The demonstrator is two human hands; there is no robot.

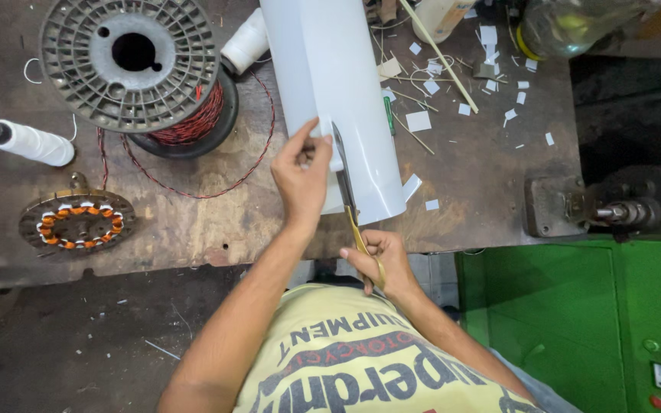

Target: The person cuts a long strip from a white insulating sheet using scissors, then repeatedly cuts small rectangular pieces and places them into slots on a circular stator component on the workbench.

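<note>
The white sheet (330, 92) lies down the tabletop (193, 222), its near end overhanging the front edge; bare wood lies open to its left and right near that edge. The left hand (300, 180) — grip pressed together — pinches the sheet's left edge. The right hand (380, 264) is closed through the handles of one pair of scissors (350, 203), whose blades lie on the sheet. Two white thread cones (28, 141), one wire spool (135, 65) and one wound stator (76, 222) sit well left.

White sheet (330, 84), gold-handled scissors (350, 203), red wire (grey spool (130, 61)), green cabinet (568, 306)
</note>
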